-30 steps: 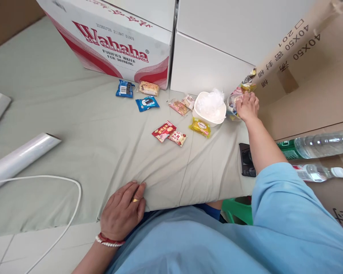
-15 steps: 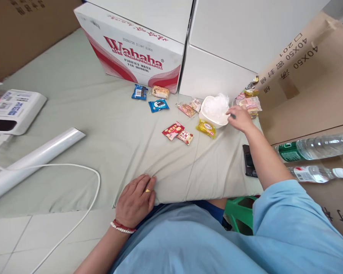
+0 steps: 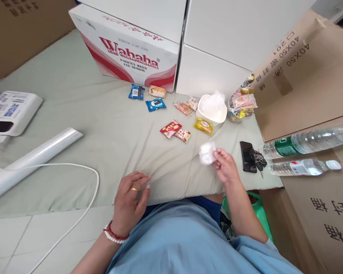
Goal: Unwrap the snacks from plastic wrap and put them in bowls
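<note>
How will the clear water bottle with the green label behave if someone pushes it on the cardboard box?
The green-label bottle lies on its side on the cardboard box, so a sideways push would probably roll it. It looks nearly full, so likely heavy for its size. The smooth plastic may slip in a loose grip.

Pale green sheet [image 3: 74,114] covers a padded work surface, creased toward 6 o'clock. White tiled floor [image 3: 23,243] at 7 o'clock. Wahaha water carton [image 3: 125,57] at 12, plain white boxes [image 3: 231,38] beside it at 1. Brown cardboard boxes: one [image 3: 23,26] at 10, another [image 3: 308,76] at 2, a third [image 3: 326,213] at 4. Green plastic stool [image 3: 257,207] at 5. Even, soft daylight.
</note>
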Action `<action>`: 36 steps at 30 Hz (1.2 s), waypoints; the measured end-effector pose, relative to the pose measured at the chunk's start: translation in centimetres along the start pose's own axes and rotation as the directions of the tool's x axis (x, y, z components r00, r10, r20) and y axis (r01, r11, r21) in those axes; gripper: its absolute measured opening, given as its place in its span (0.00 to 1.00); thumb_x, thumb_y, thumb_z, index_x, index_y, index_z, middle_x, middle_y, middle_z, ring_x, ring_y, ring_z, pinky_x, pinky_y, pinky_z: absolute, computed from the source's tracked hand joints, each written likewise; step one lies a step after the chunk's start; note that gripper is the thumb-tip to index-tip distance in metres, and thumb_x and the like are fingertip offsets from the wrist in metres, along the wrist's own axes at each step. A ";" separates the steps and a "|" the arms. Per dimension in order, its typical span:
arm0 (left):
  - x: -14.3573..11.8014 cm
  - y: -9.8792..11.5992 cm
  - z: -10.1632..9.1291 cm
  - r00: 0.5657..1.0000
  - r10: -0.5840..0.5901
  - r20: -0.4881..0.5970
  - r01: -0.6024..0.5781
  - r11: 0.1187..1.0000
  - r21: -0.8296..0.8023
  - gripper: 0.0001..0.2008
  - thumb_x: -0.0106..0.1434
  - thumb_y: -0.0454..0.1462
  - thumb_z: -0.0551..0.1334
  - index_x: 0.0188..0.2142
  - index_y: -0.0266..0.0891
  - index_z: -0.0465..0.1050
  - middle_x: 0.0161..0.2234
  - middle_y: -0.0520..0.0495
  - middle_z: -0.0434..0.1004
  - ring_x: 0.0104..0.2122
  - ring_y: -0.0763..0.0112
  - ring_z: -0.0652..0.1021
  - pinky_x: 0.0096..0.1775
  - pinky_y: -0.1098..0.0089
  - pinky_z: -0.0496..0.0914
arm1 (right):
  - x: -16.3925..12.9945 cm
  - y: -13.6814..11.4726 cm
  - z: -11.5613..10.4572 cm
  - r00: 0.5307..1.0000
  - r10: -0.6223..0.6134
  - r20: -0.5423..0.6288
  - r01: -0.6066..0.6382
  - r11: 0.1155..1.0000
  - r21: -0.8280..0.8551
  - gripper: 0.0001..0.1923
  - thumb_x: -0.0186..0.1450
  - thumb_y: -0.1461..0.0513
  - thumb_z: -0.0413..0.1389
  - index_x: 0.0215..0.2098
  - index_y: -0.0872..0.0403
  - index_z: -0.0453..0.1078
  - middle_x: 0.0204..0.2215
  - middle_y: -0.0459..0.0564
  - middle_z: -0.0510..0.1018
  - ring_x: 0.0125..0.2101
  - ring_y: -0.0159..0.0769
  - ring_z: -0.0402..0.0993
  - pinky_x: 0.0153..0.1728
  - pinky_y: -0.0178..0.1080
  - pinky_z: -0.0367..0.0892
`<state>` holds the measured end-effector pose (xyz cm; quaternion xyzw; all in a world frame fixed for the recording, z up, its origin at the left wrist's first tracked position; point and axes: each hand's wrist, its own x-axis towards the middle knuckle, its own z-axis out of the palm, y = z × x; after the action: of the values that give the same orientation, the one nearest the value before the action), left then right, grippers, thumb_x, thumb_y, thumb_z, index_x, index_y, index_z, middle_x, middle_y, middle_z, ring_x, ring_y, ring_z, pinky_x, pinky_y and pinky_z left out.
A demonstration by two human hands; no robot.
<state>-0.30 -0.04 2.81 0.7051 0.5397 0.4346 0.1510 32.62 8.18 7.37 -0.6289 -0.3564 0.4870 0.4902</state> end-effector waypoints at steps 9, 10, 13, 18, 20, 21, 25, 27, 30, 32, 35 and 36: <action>3.9 6.6 3.8 0.552 -0.353 0.756 0.834 0.239 -0.497 0.25 0.58 0.56 0.69 0.38 0.37 0.73 0.22 0.55 0.68 0.22 0.78 0.65 0.25 0.74 0.57 | -6.2 3.0 5.3 0.897 0.259 0.358 -0.345 0.917 0.202 0.22 0.54 0.48 0.72 0.33 0.53 0.72 0.20 0.37 0.59 0.19 0.23 0.45 0.19 0.29 0.47; 3.9 6.8 4.3 0.554 -0.367 0.747 0.830 0.183 -0.526 0.25 0.55 0.56 0.72 0.35 0.37 0.72 0.21 0.56 0.66 0.21 0.79 0.64 0.25 0.74 0.56 | -6.2 3.1 5.4 0.899 0.240 0.367 -0.315 0.936 0.159 0.22 0.56 0.47 0.71 0.34 0.53 0.72 0.21 0.37 0.59 0.19 0.24 0.46 0.19 0.30 0.47; 3.7 6.9 5.1 0.621 -0.477 0.622 0.752 0.140 -0.644 0.25 0.50 0.53 0.76 0.32 0.38 0.71 0.22 0.57 0.66 0.22 0.80 0.63 0.27 0.74 0.57 | -6.3 2.9 4.9 0.948 0.079 0.307 -0.069 0.997 -0.042 0.21 0.64 0.45 0.64 0.44 0.51 0.73 0.24 0.40 0.64 0.22 0.27 0.53 0.22 0.32 0.54; 3.1 7.0 5.3 0.681 -0.499 0.535 0.681 0.165 -0.713 0.24 0.48 0.51 0.78 0.27 0.38 0.70 0.24 0.57 0.68 0.26 0.78 0.66 0.31 0.73 0.62 | -6.5 1.4 4.2 0.800 -0.261 0.541 0.454 0.853 -0.260 0.17 0.64 0.53 0.66 0.49 0.48 0.74 0.39 0.47 0.75 0.35 0.34 0.68 0.39 0.38 0.67; 3.0 7.1 5.2 0.694 -0.471 0.544 0.673 0.156 -0.723 0.24 0.48 0.50 0.78 0.26 0.38 0.69 0.24 0.57 0.69 0.27 0.77 0.67 0.34 0.73 0.63 | -6.6 1.3 4.4 0.761 -0.238 0.604 0.460 0.854 -0.244 0.11 0.64 0.54 0.66 0.42 0.49 0.76 0.35 0.47 0.75 0.34 0.34 0.69 0.40 0.38 0.67; 3.0 7.0 5.1 0.695 -0.462 0.551 0.673 0.149 -0.725 0.24 0.48 0.50 0.78 0.26 0.38 0.69 0.24 0.57 0.69 0.27 0.77 0.67 0.34 0.72 0.64 | -6.7 1.4 4.6 0.779 -0.212 0.590 0.409 0.885 -0.222 0.09 0.65 0.54 0.65 0.38 0.50 0.76 0.32 0.46 0.75 0.33 0.34 0.69 0.39 0.38 0.66; 3.1 6.1 4.1 0.677 -0.457 0.577 0.692 0.127 -0.711 0.25 0.46 0.49 0.79 0.28 0.38 0.69 0.25 0.57 0.68 0.26 0.79 0.65 0.32 0.73 0.62 | -6.7 2.7 5.0 0.894 -0.060 0.444 0.074 0.997 -0.015 0.13 0.63 0.51 0.68 0.33 0.51 0.76 0.28 0.44 0.74 0.29 0.31 0.67 0.33 0.35 0.64; 3.1 5.3 3.2 0.655 -0.466 0.594 0.717 0.138 -0.683 0.25 0.46 0.49 0.80 0.27 0.39 0.68 0.25 0.57 0.67 0.25 0.80 0.64 0.30 0.74 0.60 | -6.7 3.5 4.9 0.926 0.012 0.377 -0.060 0.991 0.116 0.14 0.60 0.51 0.70 0.32 0.51 0.76 0.26 0.43 0.72 0.27 0.29 0.64 0.31 0.34 0.63; 3.0 3.8 2.0 0.611 -0.500 0.614 0.769 0.190 -0.610 0.24 0.48 0.49 0.79 0.28 0.39 0.69 0.24 0.57 0.66 0.24 0.80 0.63 0.27 0.75 0.58 | -6.5 4.3 4.7 0.945 0.092 0.315 -0.202 0.919 0.339 0.15 0.59 0.52 0.71 0.32 0.51 0.75 0.25 0.42 0.69 0.26 0.28 0.62 0.28 0.32 0.62; 2.8 2.9 1.2 0.593 -0.544 0.594 0.788 0.241 -0.566 0.23 0.49 0.49 0.78 0.29 0.38 0.70 0.25 0.57 0.66 0.24 0.80 0.63 0.27 0.75 0.58 | -6.4 4.6 4.6 0.945 0.106 0.309 -0.244 0.858 0.452 0.14 0.59 0.54 0.72 0.33 0.51 0.74 0.26 0.42 0.68 0.27 0.28 0.63 0.28 0.31 0.63; 2.3 2.3 0.2 0.620 -0.645 0.447 0.754 0.332 -0.566 0.23 0.49 0.49 0.78 0.34 0.39 0.72 0.28 0.56 0.69 0.26 0.79 0.66 0.27 0.76 0.60 | -6.4 4.6 4.5 0.938 0.076 0.337 -0.251 0.820 0.515 0.12 0.60 0.55 0.71 0.33 0.50 0.74 0.26 0.42 0.69 0.28 0.29 0.65 0.28 0.31 0.64; 2.2 2.4 0.0 0.630 -0.669 0.393 0.735 0.351 -0.580 0.24 0.49 0.49 0.78 0.35 0.40 0.71 0.29 0.56 0.69 0.26 0.79 0.67 0.26 0.77 0.60 | -6.5 4.4 4.5 0.938 0.048 0.343 -0.227 0.834 0.504 0.11 0.61 0.55 0.70 0.34 0.49 0.74 0.26 0.42 0.69 0.28 0.29 0.65 0.28 0.31 0.65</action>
<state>1.32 1.03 5.42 0.3101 0.5746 0.4643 0.5985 26.42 2.16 4.67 -0.4050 -0.2332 0.6955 0.5458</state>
